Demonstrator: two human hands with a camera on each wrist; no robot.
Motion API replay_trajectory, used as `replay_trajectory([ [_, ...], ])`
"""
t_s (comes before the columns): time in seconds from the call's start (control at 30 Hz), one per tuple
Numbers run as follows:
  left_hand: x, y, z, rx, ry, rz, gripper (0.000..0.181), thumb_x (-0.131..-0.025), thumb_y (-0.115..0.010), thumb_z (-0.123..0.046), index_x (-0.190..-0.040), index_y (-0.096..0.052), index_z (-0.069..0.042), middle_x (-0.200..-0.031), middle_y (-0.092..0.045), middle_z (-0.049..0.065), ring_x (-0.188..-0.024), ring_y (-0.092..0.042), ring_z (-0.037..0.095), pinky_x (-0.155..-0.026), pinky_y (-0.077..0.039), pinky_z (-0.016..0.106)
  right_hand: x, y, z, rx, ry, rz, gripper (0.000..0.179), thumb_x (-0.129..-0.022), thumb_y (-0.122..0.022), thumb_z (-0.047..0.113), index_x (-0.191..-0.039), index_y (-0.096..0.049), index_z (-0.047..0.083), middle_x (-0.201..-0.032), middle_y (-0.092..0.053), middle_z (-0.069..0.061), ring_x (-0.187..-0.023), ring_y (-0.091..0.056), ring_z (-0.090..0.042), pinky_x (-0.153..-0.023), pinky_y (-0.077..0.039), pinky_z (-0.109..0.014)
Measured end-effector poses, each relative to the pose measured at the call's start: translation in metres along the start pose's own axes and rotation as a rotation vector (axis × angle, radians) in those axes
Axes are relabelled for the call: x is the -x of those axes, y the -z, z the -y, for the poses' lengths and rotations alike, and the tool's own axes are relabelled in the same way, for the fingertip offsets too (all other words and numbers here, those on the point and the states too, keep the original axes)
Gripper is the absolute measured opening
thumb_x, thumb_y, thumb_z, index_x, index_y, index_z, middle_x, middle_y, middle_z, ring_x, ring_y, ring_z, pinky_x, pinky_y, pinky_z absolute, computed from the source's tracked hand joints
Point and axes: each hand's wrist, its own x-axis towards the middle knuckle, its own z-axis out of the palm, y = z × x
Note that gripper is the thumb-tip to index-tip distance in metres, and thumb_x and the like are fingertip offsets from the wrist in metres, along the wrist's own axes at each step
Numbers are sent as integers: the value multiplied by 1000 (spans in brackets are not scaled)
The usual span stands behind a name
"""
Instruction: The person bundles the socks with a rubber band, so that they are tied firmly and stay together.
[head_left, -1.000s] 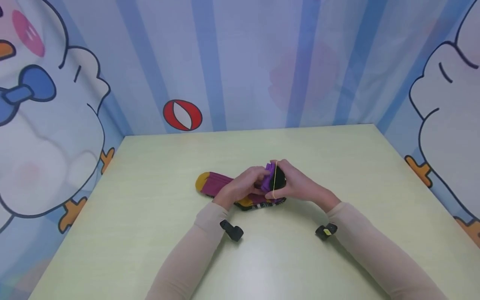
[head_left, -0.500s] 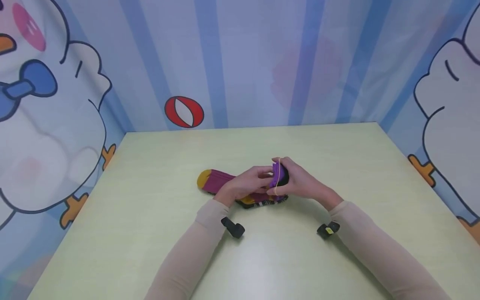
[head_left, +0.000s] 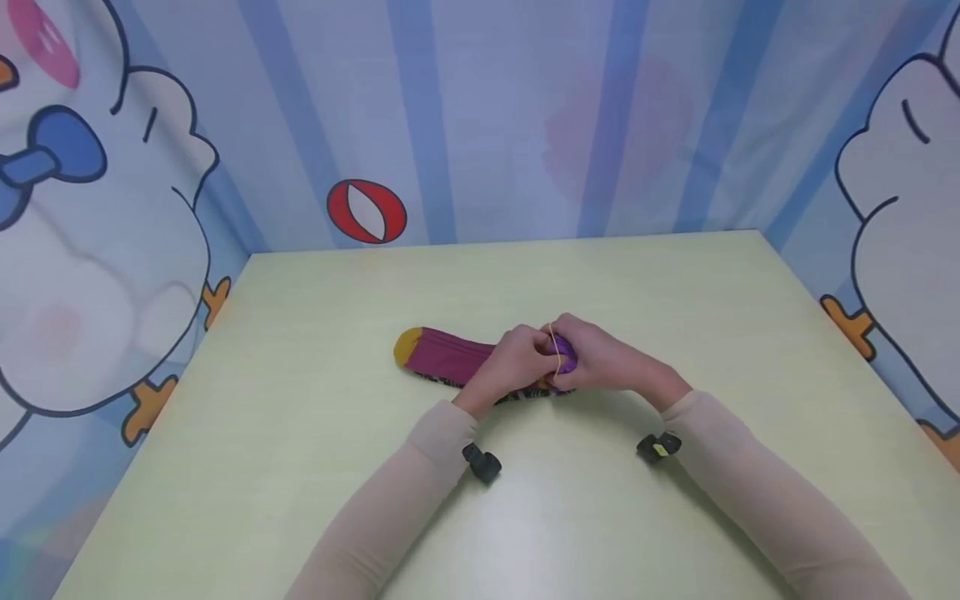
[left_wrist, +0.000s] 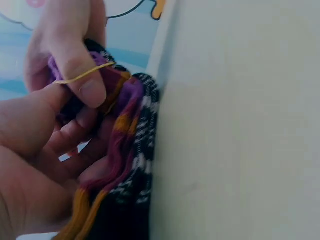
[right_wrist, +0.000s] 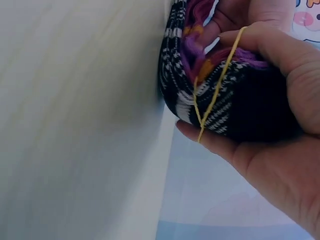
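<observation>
A pair of socks, maroon with a mustard toe and a black-and-white patterned side, lies stretched out on the table. Its right end is folded up into a bundle showing purple and black. My right hand grips this bundle, thumb on one side and fingers on the other. Looped over that hand's thumb and fingers is a thin yellow rubber band, crossing the black fabric. From the left, my left hand reaches to the bundle with curled fingers, its thumb right at the band and its fingertips partly hidden in the folds.
The pale yellow-green table extends around the socks. Behind it hangs a blue striped curtain with printed cartoon figures. A small black device is on the left wrist and another black device on the right.
My left hand has moved right, its fingers closing in at the banded bundle. The bundle has turned in my right hand, showing more purple and less black in the head view.
</observation>
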Motion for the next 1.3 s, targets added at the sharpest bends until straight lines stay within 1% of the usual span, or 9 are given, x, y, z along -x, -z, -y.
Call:
replay_trajectory([
  [0.1,1,-2,1,-4,8,-3,26,-94,-66,-14,-69,-62,-8,-59,-50,-2,-51,-43,10,-49,-36,23,0,2,0,28,-7,28,35,-76,-78,4,-103,-57,1,-90,-53,-6,-74,-48,-16,-60,-43,-27],
  [0.17,1,-2,3,25,4,21,22,-95,-66,-15,-75,-69,-7,-61,-54,-2,-54,-43,10,-51,-37,23,1,4,0,47,-17,50,31,-77,-76,2,-103,-59,1,-88,-53,-5,-73,-48,-15,-60,-42,-28],
  [0.33,-1,0,6,79,-5,121,16,-98,-66,-15,-98,-76,-3,-83,-67,0,-72,-52,11,-65,-44,22,4,11,-2,109,-62,121,28,-78,-76,3,-102,-61,1,-90,-57,-4,-76,-51,-16,-65,-46,-30],
  [0.5,-3,1,5,125,26,169,13,-98,-63,-7,-100,-73,0,-96,-69,4,-85,-59,11,-75,-49,22,8,19,-2,129,-102,178,28,-81,-77,8,-104,-62,3,-94,-61,-3,-80,-55,-17,-72,-49,-33],
  [0.67,-4,3,3,126,64,166,18,-98,-59,-4,-106,-75,-3,-107,-68,5,-91,-60,11,-78,-50,24,11,30,-4,89,-104,183,27,-82,-72,3,-108,-65,4,-98,-65,-3,-82,-56,-17,-74,-50,-35],
  [0.83,-6,5,4,90,77,167,15,-97,-64,-12,-104,-76,-9,-103,-68,0,-92,-57,12,-78,-48,24,11,31,-9,65,-100,171,27,-82,-74,5,-109,-68,4,-99,-67,-3,-84,-59,-17,-75,-52,-35],
  [1.03,-7,8,3,96,39,174,13,-96,-66,-14,-102,-75,-7,-94,-68,0,-87,-55,13,-74,-46,24,11,29,-8,79,-94,148,36,-79,-77,5,-113,-65,1,-102,-64,-6,-85,-58,-19,-74,-51,-35],
  [1.17,-8,9,4,115,51,172,14,-98,-65,-15,-102,-75,-6,-95,-67,0,-85,-55,11,-74,-46,22,9,30,-6,91,-96,154,35,-79,-76,5,-113,-65,1,-102,-63,-6,-85,-57,-19,-74,-51,-35],
  [1.3,-7,8,4,119,77,165,19,-101,-61,-16,-108,-75,-5,-101,-68,2,-86,-57,11,-74,-48,23,8,31,-6,98,-107,177,29,-80,-77,6,-108,-68,2,-101,-61,-6,-86,-57,-20,-76,-50,-35],
])
